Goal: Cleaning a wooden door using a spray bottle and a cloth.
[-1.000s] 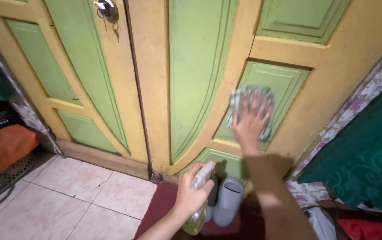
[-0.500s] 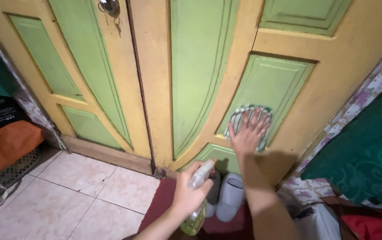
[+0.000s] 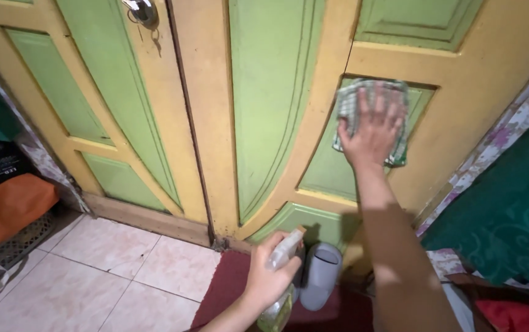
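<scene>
A yellow double door with green panels fills the view. My right hand is spread flat on a green and white checked cloth, pressing it against the upper part of the small green panel on the right door leaf. Low in the view, my left hand grips a clear spray bottle with yellowish liquid, its nozzle aimed toward the bottom of the door.
A grey slipper stands on a dark red mat at the door's foot. Keys hang from a metal lock at top left. Green patterned curtain on the right; orange cloth and pale floor tiles at left.
My right hand slid the cloth down to the panel's lower edge, then up to its top. The left hand has kept the spray bottle in about the same place.
</scene>
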